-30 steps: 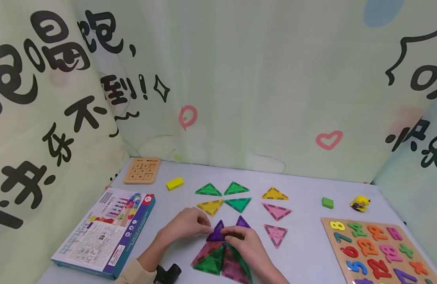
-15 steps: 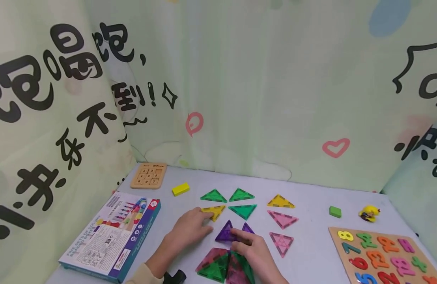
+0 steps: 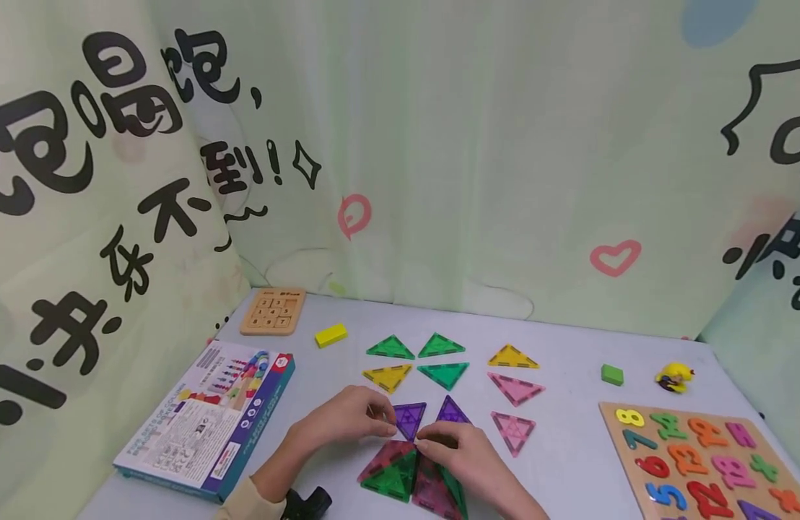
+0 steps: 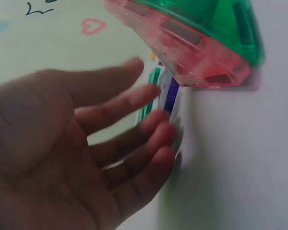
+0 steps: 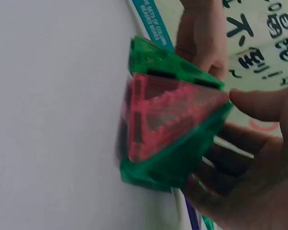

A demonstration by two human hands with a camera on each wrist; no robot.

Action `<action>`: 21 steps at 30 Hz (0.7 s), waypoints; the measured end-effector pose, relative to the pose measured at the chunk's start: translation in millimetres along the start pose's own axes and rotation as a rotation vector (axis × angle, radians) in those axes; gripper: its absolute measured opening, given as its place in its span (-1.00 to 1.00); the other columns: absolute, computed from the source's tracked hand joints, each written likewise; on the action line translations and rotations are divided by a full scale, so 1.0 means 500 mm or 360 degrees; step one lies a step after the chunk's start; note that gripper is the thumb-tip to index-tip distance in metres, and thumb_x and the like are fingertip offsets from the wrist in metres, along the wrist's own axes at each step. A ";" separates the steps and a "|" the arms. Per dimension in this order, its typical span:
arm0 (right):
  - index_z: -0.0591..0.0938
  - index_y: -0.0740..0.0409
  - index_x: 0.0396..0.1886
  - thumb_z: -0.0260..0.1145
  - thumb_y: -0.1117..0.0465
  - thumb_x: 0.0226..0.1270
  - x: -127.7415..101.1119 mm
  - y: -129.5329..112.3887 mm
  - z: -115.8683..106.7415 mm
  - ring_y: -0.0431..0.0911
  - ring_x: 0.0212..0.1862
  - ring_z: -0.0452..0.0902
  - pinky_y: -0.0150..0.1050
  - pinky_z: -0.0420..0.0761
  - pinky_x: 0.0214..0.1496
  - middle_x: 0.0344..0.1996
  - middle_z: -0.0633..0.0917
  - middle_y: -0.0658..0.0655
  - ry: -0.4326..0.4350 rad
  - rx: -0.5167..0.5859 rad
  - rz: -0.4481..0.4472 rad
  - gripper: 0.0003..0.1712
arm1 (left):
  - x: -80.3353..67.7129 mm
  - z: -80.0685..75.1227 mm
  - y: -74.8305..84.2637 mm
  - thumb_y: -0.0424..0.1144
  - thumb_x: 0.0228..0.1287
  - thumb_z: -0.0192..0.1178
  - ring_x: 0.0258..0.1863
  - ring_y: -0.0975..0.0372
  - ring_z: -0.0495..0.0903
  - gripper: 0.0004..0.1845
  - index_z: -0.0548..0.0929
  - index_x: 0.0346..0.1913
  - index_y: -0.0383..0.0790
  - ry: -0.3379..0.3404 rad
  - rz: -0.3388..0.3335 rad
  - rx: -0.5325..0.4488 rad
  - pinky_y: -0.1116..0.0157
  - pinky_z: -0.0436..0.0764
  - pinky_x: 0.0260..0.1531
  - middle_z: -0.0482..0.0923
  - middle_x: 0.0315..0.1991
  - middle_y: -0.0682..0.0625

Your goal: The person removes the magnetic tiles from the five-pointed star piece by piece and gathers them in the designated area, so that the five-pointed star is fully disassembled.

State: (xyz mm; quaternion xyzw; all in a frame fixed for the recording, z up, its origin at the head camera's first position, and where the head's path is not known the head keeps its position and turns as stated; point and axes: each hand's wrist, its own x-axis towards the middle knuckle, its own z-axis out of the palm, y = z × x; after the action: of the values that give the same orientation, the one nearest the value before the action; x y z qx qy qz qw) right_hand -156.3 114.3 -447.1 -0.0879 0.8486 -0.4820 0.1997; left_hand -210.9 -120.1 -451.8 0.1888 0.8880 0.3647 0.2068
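Note:
A standing pyramid-like form of pink and green translucent magnetic tiles (image 3: pixel 390 477) is at the table's near middle. Just behind it lies a purple triangle tile (image 3: pixel 411 417), its point toward the form. My left hand (image 3: pixel 357 417) is beside that tile, fingertips right at its left edge; in the left wrist view the fingers are loosely bent with nothing between them. At the form's top is my right hand (image 3: pixel 465 451). In the right wrist view its thumb (image 5: pixel 259 104) meets the peak, while the other fingertips are partly hidden behind the green side. Another purple tile (image 3: pixel 452 410) shows behind that hand.
Behind the hands lie green triangle tiles (image 3: pixel 441 345), yellow ones (image 3: pixel 388 377) and pink ones (image 3: pixel 513 431). A box (image 3: pixel 205 419) and number puzzle (image 3: pixel 273 311) are left; a letter-and-number board (image 3: pixel 673 422), green block (image 3: pixel 611 374) and yellow toy (image 3: pixel 674 377) are right.
My left hand went from the purple tile to the yellow tile and back. The left purple tile has turned, its point now toward me. My right hand has left that tile for the form's top.

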 end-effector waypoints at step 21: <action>0.74 0.04 -0.10 0.45 0.04 0.21 -0.005 0.013 0.031 -0.15 -0.13 0.63 -0.16 0.64 -0.07 -0.16 0.77 0.00 0.0040 0.0141 -0.0138 -0.70 | -0.012 0.010 -0.010 -0.13 0.16 0.44 -0.22 0.41 0.68 -0.79 0.81 -0.12 0.07 -0.0315 0.0273 -0.0286 0.44 0.57 -0.09 0.77 -0.26 0.25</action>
State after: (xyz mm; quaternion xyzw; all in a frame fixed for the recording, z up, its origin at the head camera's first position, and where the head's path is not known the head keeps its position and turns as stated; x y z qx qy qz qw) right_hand -147.2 106.7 -459.0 -0.1097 0.8242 -0.5284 0.1716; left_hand -204.1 -123.4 -457.2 0.2798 0.8077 0.4386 0.2775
